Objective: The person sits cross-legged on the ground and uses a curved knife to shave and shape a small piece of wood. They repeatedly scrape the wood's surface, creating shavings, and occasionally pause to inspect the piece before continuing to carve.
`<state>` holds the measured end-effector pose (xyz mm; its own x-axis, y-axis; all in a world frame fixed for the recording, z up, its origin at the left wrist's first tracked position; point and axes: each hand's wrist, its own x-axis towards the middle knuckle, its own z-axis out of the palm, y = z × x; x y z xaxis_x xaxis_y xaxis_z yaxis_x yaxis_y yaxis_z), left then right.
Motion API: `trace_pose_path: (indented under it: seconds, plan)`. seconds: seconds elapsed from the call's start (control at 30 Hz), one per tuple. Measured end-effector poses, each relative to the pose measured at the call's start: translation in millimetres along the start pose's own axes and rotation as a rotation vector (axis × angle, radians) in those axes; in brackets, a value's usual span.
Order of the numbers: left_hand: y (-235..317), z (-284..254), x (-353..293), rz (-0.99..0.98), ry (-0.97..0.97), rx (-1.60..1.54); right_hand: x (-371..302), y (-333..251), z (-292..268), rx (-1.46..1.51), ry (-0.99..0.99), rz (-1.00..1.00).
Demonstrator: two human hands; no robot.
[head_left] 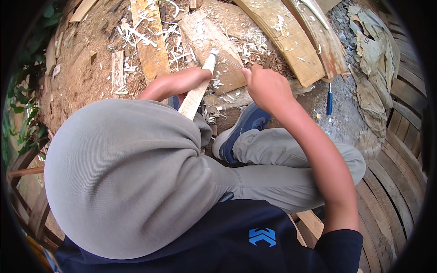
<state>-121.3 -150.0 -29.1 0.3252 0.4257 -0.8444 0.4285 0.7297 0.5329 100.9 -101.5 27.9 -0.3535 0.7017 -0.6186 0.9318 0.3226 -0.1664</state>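
Note:
My left hand (195, 78) is closed around a pale, flat wooden strip (195, 99), which slants up and away from my lap. The strip's far end is whittled narrower and looks freshly cut. My right hand (268, 87) is closed on a knife whose handle is hidden in the fist. Its thin blade (231, 62) points left, with the tip close to the strip's far end; whether it touches, I cannot tell. Beneath the strip's end lies a broad wooden board (214, 41) scattered with shavings.
Long planks (282, 41) lie at the far right, and a yellowish board (150, 45) at the far left. Curled shavings (141, 36) cover the ground. A blue-handled tool (329, 102) stands beside a plank end. Crumpled sacking (375, 54) lies before wooden slats (400, 168).

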Motion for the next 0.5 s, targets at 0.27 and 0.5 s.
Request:
trace_pose_path:
  seconds: [0.27,0.5]
  plan:
    - [4,-2,7,-0.031,-0.07,0.018,-10,-5,16,0.088,0.022,-0.039]
    - [9,-1,-3,-0.014,-0.012,0.054,13,-12,15,0.043,0.034,-0.161]
